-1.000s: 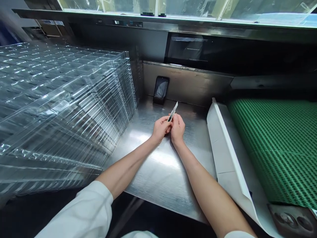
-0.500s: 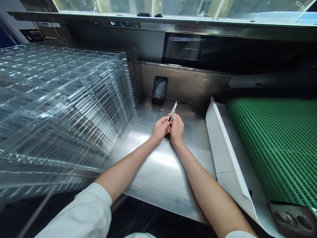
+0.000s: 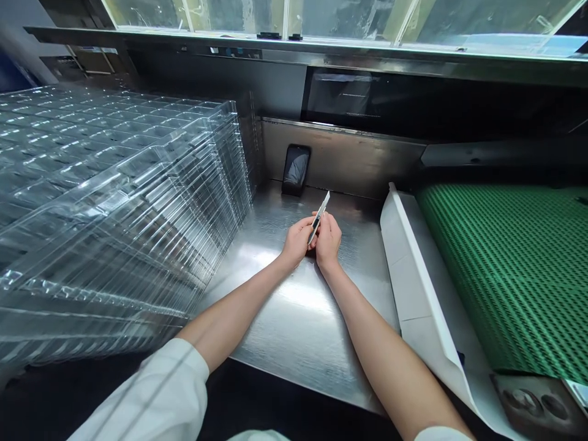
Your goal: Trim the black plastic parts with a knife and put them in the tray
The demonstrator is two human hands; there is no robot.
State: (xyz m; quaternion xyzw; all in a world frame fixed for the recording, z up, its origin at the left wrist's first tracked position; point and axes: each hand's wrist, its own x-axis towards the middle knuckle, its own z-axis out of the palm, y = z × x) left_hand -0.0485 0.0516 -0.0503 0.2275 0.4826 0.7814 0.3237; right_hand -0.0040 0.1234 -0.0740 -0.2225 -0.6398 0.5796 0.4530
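We see the knife [image 3: 318,219] partly hidden by the hands [image 3: 297,241]; the left edge cuts off the clear trays [image 3: 151,177], the right edge the green belt [image 3: 500,263].

The knife [image 3: 317,221] is before the phone [image 3: 296,166], with stacked trays [image 3: 184,184] left and a belt [image 3: 500,269] right.

1 slim, pale-and-dark utility knife [image 3: 318,220] (blade out) slants away, held between left hand [image 3: 296,239] and right hand [image 3: 328,240].

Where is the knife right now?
Near the middle of the head view, the knife is held between the left hand and the right hand, over the metal table, nearer than the phone and to its right.
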